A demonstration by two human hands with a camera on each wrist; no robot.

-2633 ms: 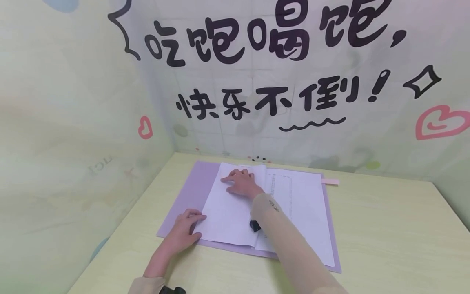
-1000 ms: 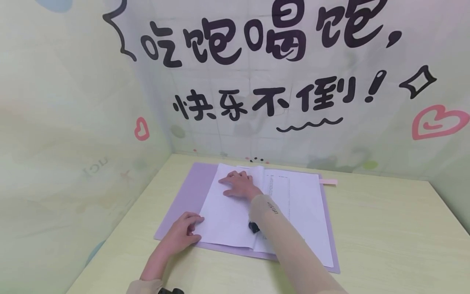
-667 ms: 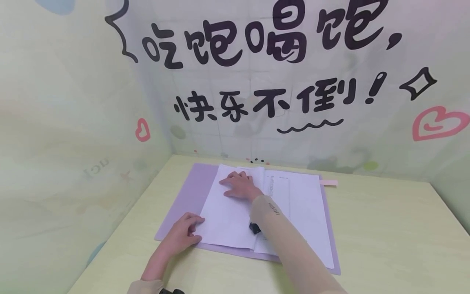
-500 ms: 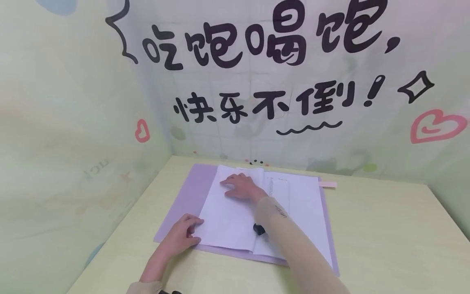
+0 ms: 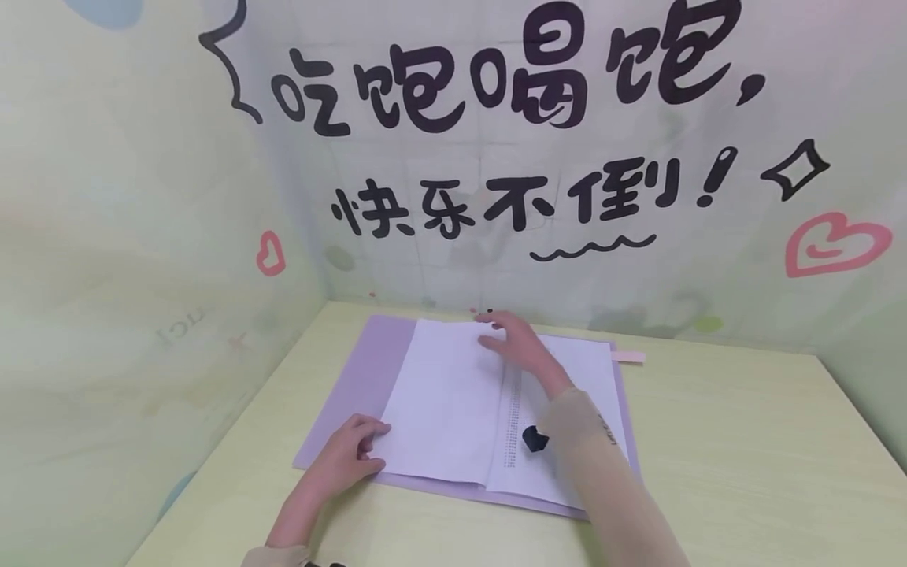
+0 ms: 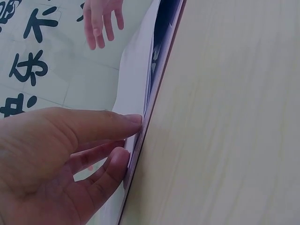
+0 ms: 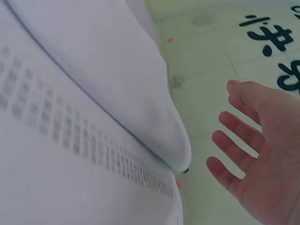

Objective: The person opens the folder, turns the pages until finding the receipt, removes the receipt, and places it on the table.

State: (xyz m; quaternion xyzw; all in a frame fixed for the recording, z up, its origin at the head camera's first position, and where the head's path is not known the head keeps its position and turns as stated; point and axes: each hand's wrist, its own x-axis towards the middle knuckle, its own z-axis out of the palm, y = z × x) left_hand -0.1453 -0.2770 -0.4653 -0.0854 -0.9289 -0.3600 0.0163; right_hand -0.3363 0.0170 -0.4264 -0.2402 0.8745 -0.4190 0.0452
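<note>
Table [image 5: 744, 441], broad beyond folder [image 5: 372, 370]; left fingers [image 6: 110, 176] apart at page [image 5: 442, 402] edge, right fingers [image 7: 235, 149] apart

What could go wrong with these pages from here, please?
The left page might spring up: the right hand is off it in the right wrist view, and the left hand only touches it near its lower left corner. It might also crease, since it curves up beside the fold. The pink tab sticks out past the right edge of the purple folder, so the right sleeve could perhaps snag it.
</note>
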